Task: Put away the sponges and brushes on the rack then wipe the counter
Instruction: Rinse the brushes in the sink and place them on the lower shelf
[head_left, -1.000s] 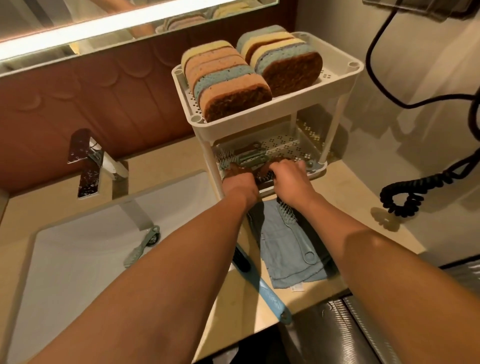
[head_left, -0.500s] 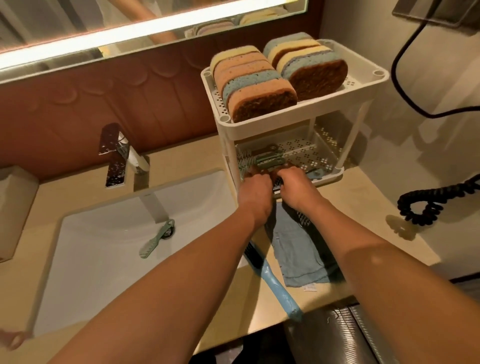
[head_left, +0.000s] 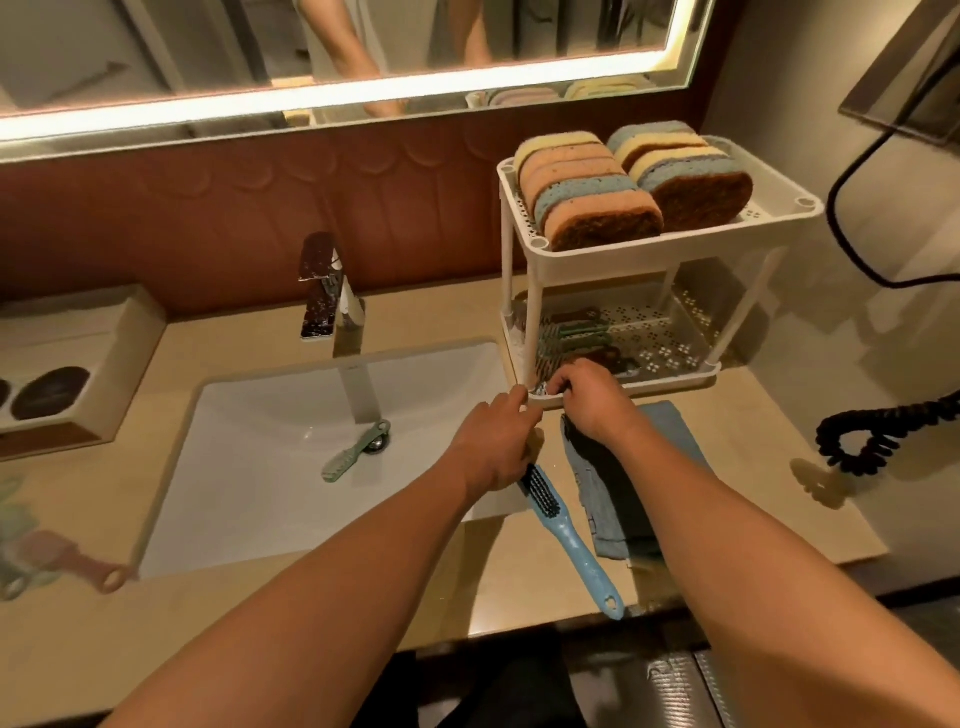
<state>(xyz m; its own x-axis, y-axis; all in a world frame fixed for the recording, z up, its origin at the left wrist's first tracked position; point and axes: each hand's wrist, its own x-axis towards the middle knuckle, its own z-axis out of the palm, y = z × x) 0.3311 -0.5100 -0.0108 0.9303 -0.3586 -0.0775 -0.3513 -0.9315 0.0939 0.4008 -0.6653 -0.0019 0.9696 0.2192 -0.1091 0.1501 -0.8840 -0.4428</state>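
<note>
Two hands have separated: the left hand (head_left: 493, 447), fingers relaxed and empty, has backed off the lower tier of the rack (head_left: 701, 232); the right hand (head_left: 592, 400) stays curled on a brush head (head_left: 540, 387) at its lip. A blue brush (head_left: 571, 545) lying beneath the left fingers is likely next.

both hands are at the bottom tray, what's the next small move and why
Probably lower the left hand onto the blue brush just beneath it: that brush lies on the counter beside the sink, not yet on the rack, and is the nearest one.
</note>
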